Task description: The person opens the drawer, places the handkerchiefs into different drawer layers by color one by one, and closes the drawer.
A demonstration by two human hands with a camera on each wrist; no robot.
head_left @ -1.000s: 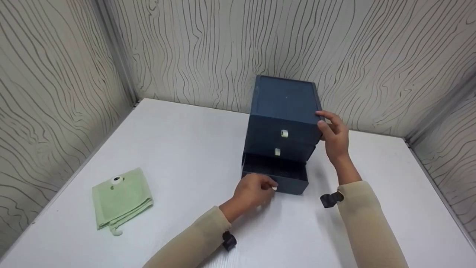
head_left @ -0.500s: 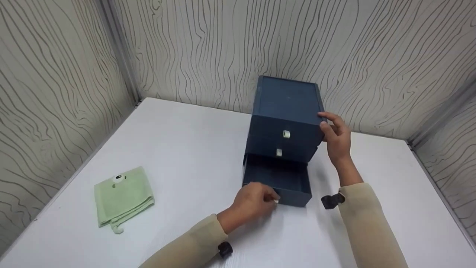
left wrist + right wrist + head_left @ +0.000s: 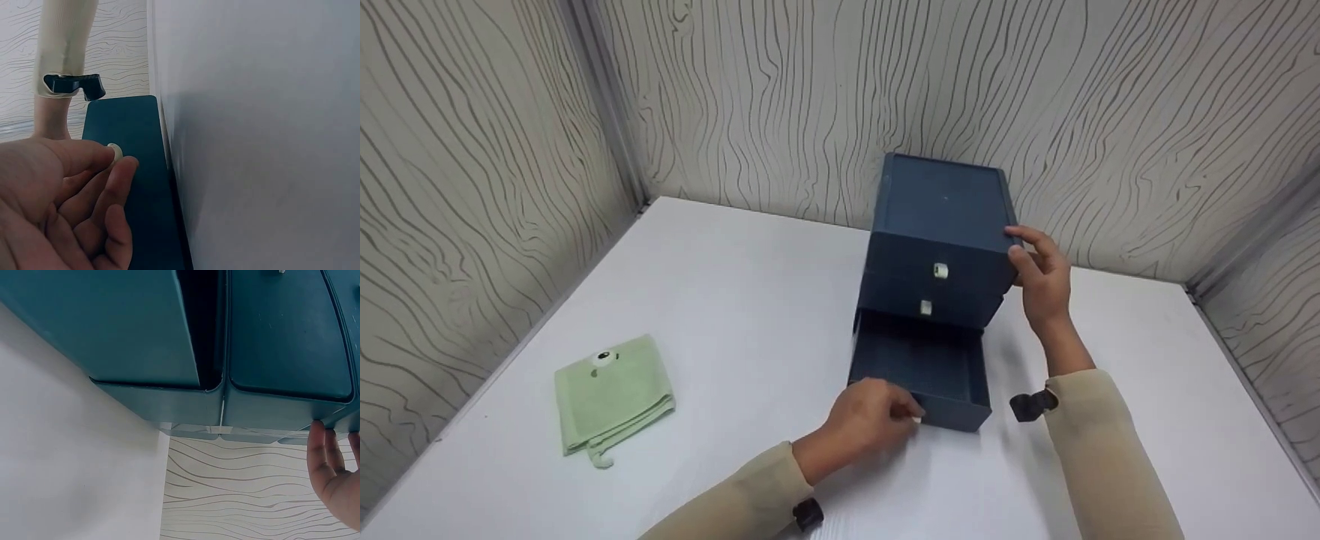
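A dark blue desktop drawer cabinet point(image 3: 945, 199) stands near the back wall, with its lowest drawer point(image 3: 958, 415) pulled well out and its bare floor showing. My left hand point(image 3: 868, 416) pinches the small pale knob point(image 3: 117, 153) on that drawer's front between thumb and fingers. Higher up, the two other drawers stay closed, each with a pale knob point(image 3: 940, 271). My right hand point(image 3: 1044, 281) rests at the cabinet's upper right side, a finger on the top edge and the thumb by the front corner. Fairly straight fingers point(image 3: 318, 450) touch the side wall in the right wrist view.
A folded green cloth point(image 3: 615, 397) with an eye-like decoration and a hanging loop lies on the white table point(image 3: 735, 300) at the left. Wood-grain patterned panels point(image 3: 780, 97) enclose the table at the back and both sides.
The lowest drawer has slid farther out toward me, with my left hand moving along on its knob. My right hand has kept its place on the cabinet.
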